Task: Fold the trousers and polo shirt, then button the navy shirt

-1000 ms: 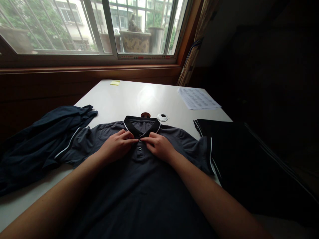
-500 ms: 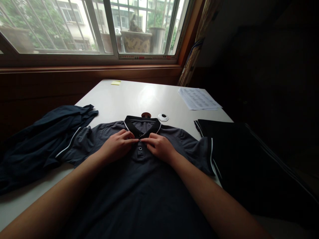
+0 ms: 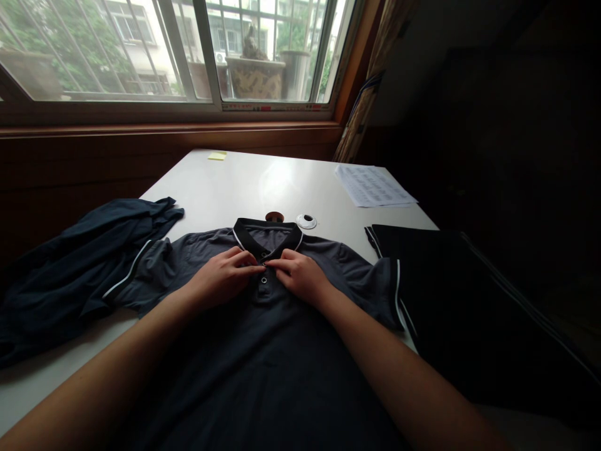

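A dark grey polo shirt [image 3: 263, 357] with a black collar [image 3: 268, 233] lies front up on the white table [image 3: 263, 181]. My left hand [image 3: 224, 275] and my right hand [image 3: 300, 275] meet at the placket just under the collar. Both pinch the cloth around the upper button, fingers curled and pressed together. A second button [image 3: 263, 281] shows just below my fingertips.
A crumpled dark blue garment [image 3: 79, 263] lies at the left edge. A folded black garment with white piping [image 3: 451, 294] sits at the right. Printed papers [image 3: 373, 185], a yellow sticky note [image 3: 216, 156] and a round white cable cap [image 3: 306, 220] lie farther back, under the window.
Almost nothing: both hands stay pinched at the upper button, with only slight finger movement.
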The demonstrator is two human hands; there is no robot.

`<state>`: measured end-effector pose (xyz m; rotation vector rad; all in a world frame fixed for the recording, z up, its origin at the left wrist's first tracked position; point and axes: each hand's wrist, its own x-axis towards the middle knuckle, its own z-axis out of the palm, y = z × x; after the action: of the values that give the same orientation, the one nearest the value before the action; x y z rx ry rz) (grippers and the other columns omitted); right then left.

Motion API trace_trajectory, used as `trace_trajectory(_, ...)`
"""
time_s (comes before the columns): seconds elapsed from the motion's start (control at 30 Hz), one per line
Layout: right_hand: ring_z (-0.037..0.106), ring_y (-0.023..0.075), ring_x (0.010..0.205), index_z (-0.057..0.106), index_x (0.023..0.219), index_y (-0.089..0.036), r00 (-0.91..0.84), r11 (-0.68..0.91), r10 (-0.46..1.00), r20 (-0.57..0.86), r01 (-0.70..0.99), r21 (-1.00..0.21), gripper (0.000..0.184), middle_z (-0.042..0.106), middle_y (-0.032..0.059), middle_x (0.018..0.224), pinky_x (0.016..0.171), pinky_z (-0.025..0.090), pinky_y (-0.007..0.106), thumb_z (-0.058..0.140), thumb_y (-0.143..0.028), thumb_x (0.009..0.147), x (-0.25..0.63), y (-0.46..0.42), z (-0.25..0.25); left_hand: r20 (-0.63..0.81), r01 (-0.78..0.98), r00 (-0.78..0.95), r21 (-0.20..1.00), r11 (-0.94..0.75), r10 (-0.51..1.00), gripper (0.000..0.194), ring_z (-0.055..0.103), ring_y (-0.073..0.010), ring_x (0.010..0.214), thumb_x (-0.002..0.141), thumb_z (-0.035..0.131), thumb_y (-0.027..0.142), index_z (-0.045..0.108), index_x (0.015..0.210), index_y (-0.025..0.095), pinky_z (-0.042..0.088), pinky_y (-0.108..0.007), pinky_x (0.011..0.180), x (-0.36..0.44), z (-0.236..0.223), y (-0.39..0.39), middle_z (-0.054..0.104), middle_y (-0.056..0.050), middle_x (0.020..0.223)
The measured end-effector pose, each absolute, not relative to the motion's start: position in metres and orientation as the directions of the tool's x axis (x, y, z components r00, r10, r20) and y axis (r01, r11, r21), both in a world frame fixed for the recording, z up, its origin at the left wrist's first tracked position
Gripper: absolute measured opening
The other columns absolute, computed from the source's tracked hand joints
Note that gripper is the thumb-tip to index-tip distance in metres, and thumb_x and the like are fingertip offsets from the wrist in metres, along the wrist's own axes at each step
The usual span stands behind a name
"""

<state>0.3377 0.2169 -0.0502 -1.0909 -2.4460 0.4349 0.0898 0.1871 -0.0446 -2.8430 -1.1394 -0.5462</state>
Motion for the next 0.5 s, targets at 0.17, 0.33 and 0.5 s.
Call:
trace_trajectory(0.17,0.064,0.0138,0.082,0.074,0.119,-0.029,-0.592,0.637,0.764,0.258,0.624,-0.454,0.032,0.065,0.0017,0.095,0.078,0.048,0.024,0.059,-0.021,0.091,0.3376,0.2175,-0.0519,0.339,0.67,0.661,0.135,-0.73,0.669,0.038,0.06,-0.0188,0.098,0.092,0.052,0.012,0.07,0.12,0.03,0.054,-0.031,0.083,0.0899,-0.043,0.1868,0.067,-0.006,0.112)
trace_trajectory(0.33,0.064,0.0139,0.082,0.074,0.119,-0.03,-0.593,0.637,0.762,0.26,0.617,-0.462,0.032,0.065,0.002,0.094,0.079,0.049,0.024,0.06,-0.021,0.091,0.3374,0.2179,-0.0534,0.339,0.672,0.647,0.17,-0.721,0.683,0.033,0.061,-0.0184,0.097,0.092,0.053,0.013,0.071,0.114,0.029,0.054,-0.03,0.082,0.0902,-0.0414,0.1858,0.067,-0.005,0.111)
trace_trajectory(0.5,0.064,0.0139,0.081,0.074,0.118,-0.029,-0.594,0.64,0.76,0.265,0.61,-0.467,0.031,0.065,0.0018,0.094,0.079,0.049,0.024,0.06,-0.021,0.091,0.3378,0.2175,-0.0535,0.351,0.676,0.645,0.155,-0.721,0.679,0.042,0.06,-0.0182,0.097,0.091,0.052,0.011,0.067,0.124,0.031,0.054,-0.031,0.082,0.09,-0.0444,0.1861,0.065,-0.006,0.115)
